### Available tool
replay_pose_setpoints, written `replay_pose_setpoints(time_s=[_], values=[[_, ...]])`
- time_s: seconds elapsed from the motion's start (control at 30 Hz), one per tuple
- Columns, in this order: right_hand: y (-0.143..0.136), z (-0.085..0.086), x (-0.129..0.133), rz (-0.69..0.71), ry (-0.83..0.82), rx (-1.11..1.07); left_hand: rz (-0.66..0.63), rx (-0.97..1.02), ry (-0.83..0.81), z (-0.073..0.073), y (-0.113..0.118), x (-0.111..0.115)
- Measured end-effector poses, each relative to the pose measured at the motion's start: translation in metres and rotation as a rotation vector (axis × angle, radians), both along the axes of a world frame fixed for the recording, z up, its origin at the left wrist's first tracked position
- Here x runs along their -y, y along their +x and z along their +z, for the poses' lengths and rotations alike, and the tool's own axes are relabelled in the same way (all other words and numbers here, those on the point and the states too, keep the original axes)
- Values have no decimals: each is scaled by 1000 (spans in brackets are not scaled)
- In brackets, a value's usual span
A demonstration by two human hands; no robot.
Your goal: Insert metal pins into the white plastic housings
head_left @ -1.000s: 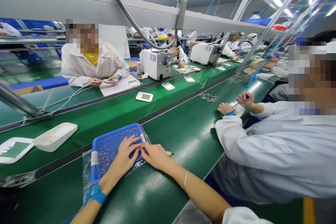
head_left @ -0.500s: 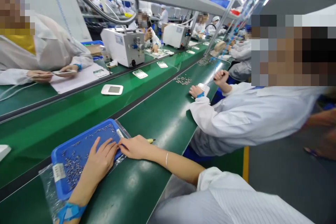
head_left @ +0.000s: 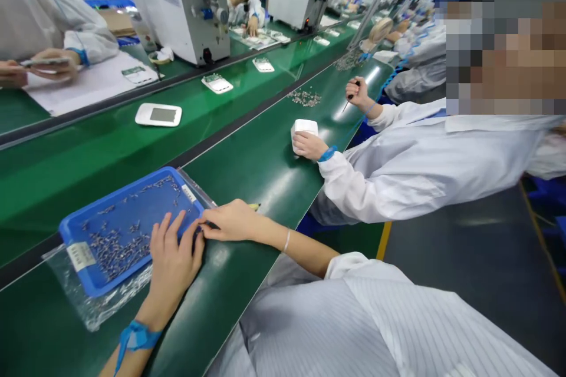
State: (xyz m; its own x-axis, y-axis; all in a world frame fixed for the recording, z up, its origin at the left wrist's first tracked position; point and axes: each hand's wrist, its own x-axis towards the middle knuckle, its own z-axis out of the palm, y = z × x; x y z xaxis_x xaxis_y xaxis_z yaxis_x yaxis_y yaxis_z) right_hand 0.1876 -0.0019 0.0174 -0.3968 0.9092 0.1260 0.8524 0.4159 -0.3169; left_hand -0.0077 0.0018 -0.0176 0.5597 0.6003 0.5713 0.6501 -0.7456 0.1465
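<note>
My left hand (head_left: 177, 253), with a blue strap at its wrist, is beside the near right corner of a blue tray (head_left: 73, 224). Its thumb and index finger are pinched together at my right fingertips, while the other fingers are spread. My right hand (head_left: 232, 221) is closed in a pinch around something small and dark, too hidden to name. A yellow object (head_left: 254, 207) with a dark tip shows just behind it. Many small metal parts (head_left: 117, 253) lie in the tray, mostly in its near left part. Clear plastic (head_left: 95, 312) sticks out under the tray.
To the right, a co-worker's hand (head_left: 309, 144) holds a white device (head_left: 305, 126); the other holds a dark tool (head_left: 352, 94). Metal parts (head_left: 305, 98) are piled near them. White devices (head_left: 158, 115) rest on the green belt (head_left: 101, 153); white machines (head_left: 177, 12) stand behind.
The view has tilted down. My left hand has shifted toward the tray's near edge, uncovering more parts. The co-worker's white device is now raised, and a tool shows in the other hand.
</note>
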Motion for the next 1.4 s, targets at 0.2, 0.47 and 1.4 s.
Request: replay_pose_setpoints(time_s=[0.2, 0.47, 1.4], values=[[58, 0, 46, -413, 91, -141, -64, 17, -64, 2, 14, 47], [109, -1, 27, -704, 10, 36, -184, -47, -298, 1, 23, 60], [-3, 10, 110, -118, -84, 49, -373, 49, -920, 13, 15, 45]])
